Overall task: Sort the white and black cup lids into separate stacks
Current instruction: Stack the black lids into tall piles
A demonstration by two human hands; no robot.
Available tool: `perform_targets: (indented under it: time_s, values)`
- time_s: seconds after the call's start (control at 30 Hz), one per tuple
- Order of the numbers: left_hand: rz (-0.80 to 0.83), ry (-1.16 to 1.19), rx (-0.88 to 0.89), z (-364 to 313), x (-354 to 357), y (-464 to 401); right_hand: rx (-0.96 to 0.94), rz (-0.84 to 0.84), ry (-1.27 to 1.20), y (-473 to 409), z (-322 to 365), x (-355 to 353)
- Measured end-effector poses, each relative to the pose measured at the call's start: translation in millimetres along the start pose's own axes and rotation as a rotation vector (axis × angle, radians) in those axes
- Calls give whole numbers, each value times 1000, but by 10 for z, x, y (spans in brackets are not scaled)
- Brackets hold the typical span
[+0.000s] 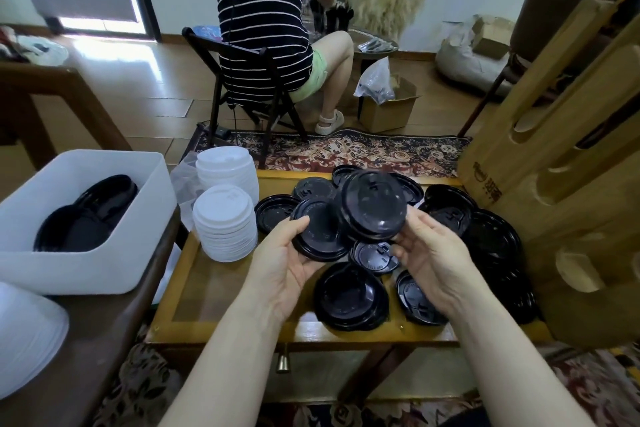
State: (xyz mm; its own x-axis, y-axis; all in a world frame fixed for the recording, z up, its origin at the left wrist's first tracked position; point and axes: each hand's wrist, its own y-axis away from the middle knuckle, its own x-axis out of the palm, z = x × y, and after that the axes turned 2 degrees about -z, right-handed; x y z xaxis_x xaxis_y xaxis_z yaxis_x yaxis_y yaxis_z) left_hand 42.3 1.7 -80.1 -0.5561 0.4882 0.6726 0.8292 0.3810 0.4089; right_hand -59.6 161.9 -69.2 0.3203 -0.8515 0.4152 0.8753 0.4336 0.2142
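Note:
My left hand grips a black cup lid by its near edge, thumb on top. My right hand holds a small stack of black lids, raised above the table and tilted toward me. Under both hands, several loose black lids lie scattered over the low wooden table. Two stacks of white lids stand at the table's left: a nearer one and a farther one.
A white bin holding black lids sits on the dark side table at left. A stack of white bowls is at the lower left. A wooden rack stands at right. A person sits on a folding chair beyond the table.

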Motion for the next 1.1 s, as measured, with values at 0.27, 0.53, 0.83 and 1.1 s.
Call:
perform_targets:
  time_s: [0.27, 0.53, 0.83, 1.1]
  values:
    - [63, -28, 9, 58, 62, 30, -63, -6, 364, 35, -75, 134]
    - [76, -10, 17, 17, 26, 31, -161, -53, 503, 53, -57, 241]
    - [68, -111, 75, 34, 33, 34, -325, 172, 1062, 144, -178, 286]
    - [94, -86, 76, -51, 0, 48, -211, 99, 554, 85, -23, 169]
